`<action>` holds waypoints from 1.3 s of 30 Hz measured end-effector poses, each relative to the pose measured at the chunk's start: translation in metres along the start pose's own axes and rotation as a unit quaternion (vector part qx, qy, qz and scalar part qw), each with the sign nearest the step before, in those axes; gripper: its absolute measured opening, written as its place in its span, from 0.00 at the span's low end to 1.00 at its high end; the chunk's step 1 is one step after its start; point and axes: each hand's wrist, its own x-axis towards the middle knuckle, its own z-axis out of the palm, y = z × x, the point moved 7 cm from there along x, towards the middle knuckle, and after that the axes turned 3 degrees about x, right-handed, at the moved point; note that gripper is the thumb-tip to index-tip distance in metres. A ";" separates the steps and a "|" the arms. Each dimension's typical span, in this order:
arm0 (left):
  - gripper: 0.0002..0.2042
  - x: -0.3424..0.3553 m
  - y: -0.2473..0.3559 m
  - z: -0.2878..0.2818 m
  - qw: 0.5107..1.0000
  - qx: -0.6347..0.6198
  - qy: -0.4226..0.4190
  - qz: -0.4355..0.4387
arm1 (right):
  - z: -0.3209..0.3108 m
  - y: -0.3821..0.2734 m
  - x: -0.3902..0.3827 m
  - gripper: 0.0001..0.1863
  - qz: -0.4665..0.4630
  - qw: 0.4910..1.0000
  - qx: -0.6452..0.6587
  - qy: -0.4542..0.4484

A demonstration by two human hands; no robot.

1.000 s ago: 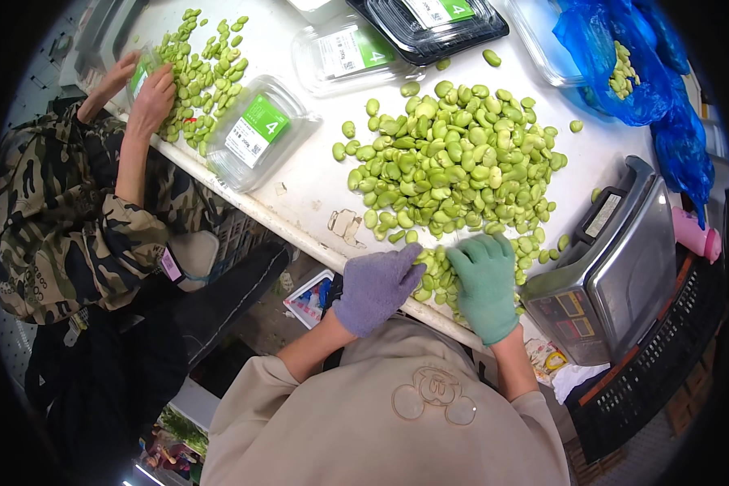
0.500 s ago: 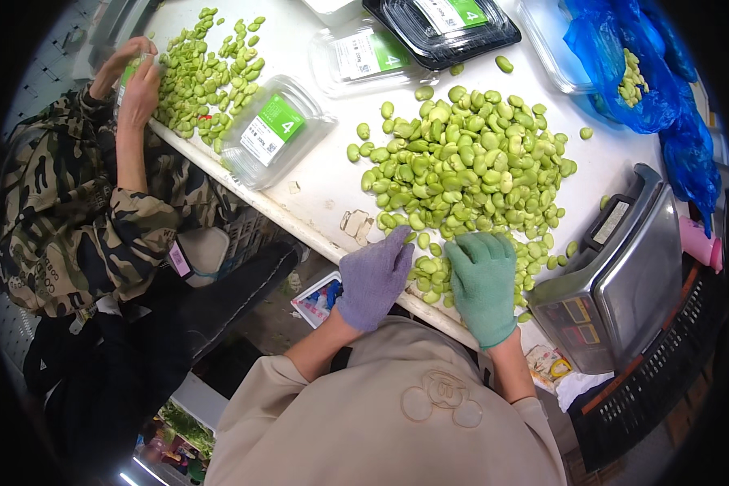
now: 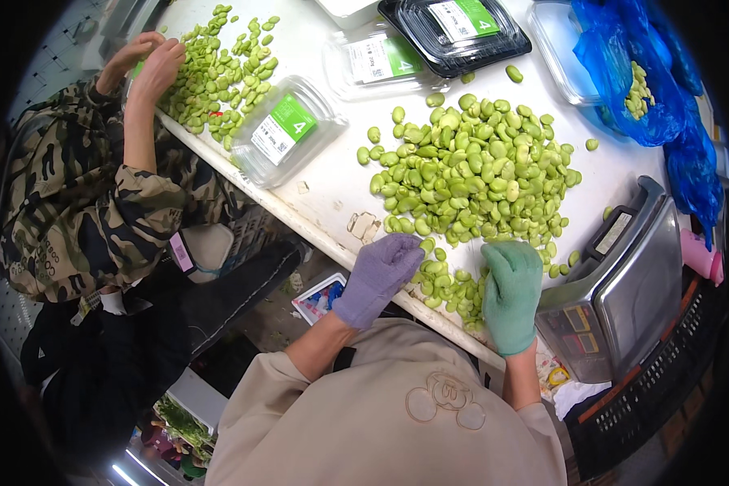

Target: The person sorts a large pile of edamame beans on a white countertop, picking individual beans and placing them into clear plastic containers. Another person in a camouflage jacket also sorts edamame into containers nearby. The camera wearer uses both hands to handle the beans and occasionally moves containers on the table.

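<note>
At the near edge of the white table (image 3: pixel 320 223), my left hand (image 3: pixel 378 275) in a purple glove has its fingertips pinched beside loose green broad beans (image 3: pixel 439 287); I cannot make out what is between them. My right hand (image 3: pixel 512 292), in a green glove, is curled over the beans at their right side, its fingertips turned down and their contents hidden. The large bean pile (image 3: pixel 470 170) lies just beyond both hands. A steel scale (image 3: pixel 628 292) stands close to my right hand.
A co-worker's hands (image 3: pixel 158 69) are at another bean heap (image 3: pixel 227 73) on the left. A labelled clear tub (image 3: pixel 287 130), another clear tub (image 3: pixel 373 61) and a black tray (image 3: pixel 458 28) sit along the table. A blue bag (image 3: pixel 640 81) holds beans; a pink bottle (image 3: pixel 701 255) is beside the scale.
My right hand has shifted right and curled more tightly. My left hand's fingers have drawn into a pinch beside the beans. The whole view has shifted slightly.
</note>
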 end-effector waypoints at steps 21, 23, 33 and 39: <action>0.11 -0.012 0.000 0.022 0.889 -0.390 -0.163 -0.176 | -0.004 -0.008 -0.009 0.17 0.032 0.995 0.095 -0.003; 0.10 -0.010 -0.004 0.019 0.913 -0.347 -0.160 -0.143 | -0.007 -0.009 -0.009 0.16 0.033 0.995 0.095 0.005; 0.20 -0.006 0.017 -0.015 0.930 0.219 0.201 0.216 | 0.004 0.000 0.009 0.20 0.046 0.998 0.031 0.031; 0.23 0.016 0.017 -0.020 0.925 0.276 0.204 0.166 | 0.028 -0.017 0.045 0.25 0.048 0.998 -0.012 -0.031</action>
